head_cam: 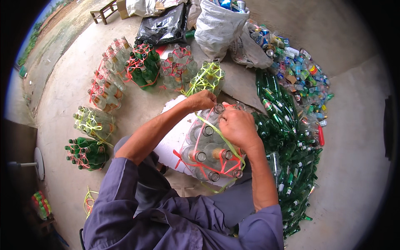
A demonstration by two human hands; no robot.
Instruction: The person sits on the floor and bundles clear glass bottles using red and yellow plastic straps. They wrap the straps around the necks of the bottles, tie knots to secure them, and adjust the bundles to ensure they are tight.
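A bundle of clear glass bottles (206, 148) stands in front of me, necks facing up towards the camera. Red plastic twine (197, 139) laces around the necks, with a small loose knot end on the left side. A yellow-green plastic strap (220, 132) lies across the bundle and hangs down its near side. At the far edge, my left hand (203, 100) is closed, apparently pinching the twine; its fingertips are partly hidden. My right hand (239, 126) is curled over the bundle's right far necks, gripping the red twine. A white board (175, 150) lies beneath.
Tied bottle bundles stand in an arc left and ahead, including green bottles (84, 153) and clear bottles (106, 90). Loose green bottles (286, 175) pile up at right, beside crushed cans and plastic bottles (304, 72). A white woven sack (220, 28) and black plastic bag (162, 25) stand ahead.
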